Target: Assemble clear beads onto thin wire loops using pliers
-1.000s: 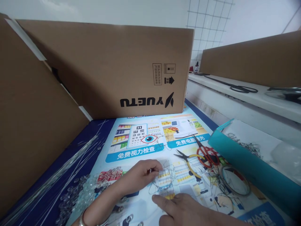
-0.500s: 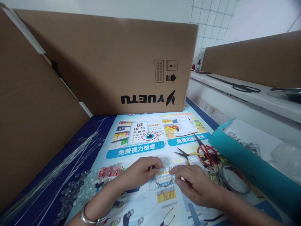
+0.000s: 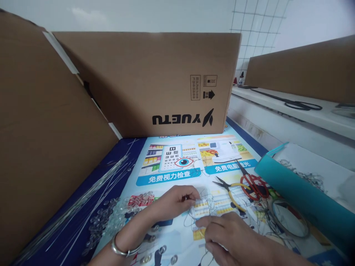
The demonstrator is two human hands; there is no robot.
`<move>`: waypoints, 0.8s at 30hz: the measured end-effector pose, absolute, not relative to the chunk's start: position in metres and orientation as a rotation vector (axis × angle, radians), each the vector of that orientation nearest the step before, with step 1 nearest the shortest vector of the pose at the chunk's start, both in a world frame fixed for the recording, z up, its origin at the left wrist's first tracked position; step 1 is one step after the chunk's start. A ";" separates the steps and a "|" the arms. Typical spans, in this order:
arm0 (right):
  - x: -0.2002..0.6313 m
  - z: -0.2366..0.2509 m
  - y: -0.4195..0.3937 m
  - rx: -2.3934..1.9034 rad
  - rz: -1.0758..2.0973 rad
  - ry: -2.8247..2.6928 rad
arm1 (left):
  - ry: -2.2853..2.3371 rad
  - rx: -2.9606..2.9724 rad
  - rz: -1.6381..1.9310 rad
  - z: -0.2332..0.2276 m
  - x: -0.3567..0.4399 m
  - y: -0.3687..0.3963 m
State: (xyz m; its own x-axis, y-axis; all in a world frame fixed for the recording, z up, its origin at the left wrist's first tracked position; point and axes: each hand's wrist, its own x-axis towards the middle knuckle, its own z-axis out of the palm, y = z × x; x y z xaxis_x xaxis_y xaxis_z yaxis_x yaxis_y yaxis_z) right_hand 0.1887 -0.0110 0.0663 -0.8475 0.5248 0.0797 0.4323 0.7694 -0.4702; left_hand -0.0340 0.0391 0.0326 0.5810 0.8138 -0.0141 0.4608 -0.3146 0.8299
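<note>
Thin wire, bent into a loose, looped shape [image 3: 189,218], is above the printed sheet in front of me. My left hand [image 3: 177,201], with a silver bangle at the wrist, has its thumb and index finger pinched together on the wire's upper left. Nearer to me, my right hand [image 3: 229,236] is curled beside the wire's lower right. Its index finger points left across the lower wire. Whatever lies between its other fingers is hidden. Clear beads [image 3: 111,218] lie in a heap left of my left forearm.
Yellow-handled pliers [image 3: 231,192], red-handled scissors [image 3: 253,184] and a tape roll [image 3: 290,218] lie to the right. Beside them a teal-edged box [image 3: 299,192] holds small wire pieces. Long straight wires [image 3: 91,199] lie left. A cardboard box [image 3: 133,81] stands behind.
My right hand has moved down toward me, away from the wire's upper right side. My left hand keeps its pinch. The whole view has shifted slightly.
</note>
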 end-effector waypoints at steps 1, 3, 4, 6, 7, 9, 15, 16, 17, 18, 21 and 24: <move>0.187 0.067 -0.011 -0.763 0.652 -2.769 | 1.016 1.958 0.525 0.033 -0.034 0.039; 0.185 0.067 -0.012 -0.770 0.620 -2.805 | 1.011 1.948 0.528 0.033 -0.035 0.040; 0.183 0.066 -0.013 -0.769 0.599 -2.831 | 1.009 1.940 0.526 0.033 -0.035 0.040; 0.182 0.065 -0.013 -0.750 0.562 -2.866 | 1.003 1.924 0.520 0.032 -0.035 0.040; 0.181 0.064 -0.014 -0.739 0.554 -2.860 | 0.998 1.918 0.521 0.032 -0.035 0.040; 0.183 0.062 -0.013 -0.723 0.555 -2.772 | 0.987 1.902 0.523 0.031 -0.034 0.039; 0.192 0.055 0.007 -0.848 0.573 -2.302 | 0.958 1.897 0.512 0.024 -0.033 0.039; 0.193 0.054 0.012 -0.894 0.571 -2.280 | 0.964 1.903 0.509 0.023 -0.032 0.039; 0.193 0.053 0.017 -0.940 0.569 -2.269 | 0.972 1.909 0.506 0.023 -0.032 0.039; 0.193 0.052 0.023 -0.970 0.564 -2.269 | 0.979 1.919 0.506 0.023 -0.032 0.039; 0.188 0.053 0.038 -1.034 0.561 -2.304 | 0.994 1.978 0.533 0.026 -0.031 0.038; 0.179 0.054 0.050 -1.156 0.548 -2.342 | 1.019 2.029 0.552 0.028 -0.030 0.037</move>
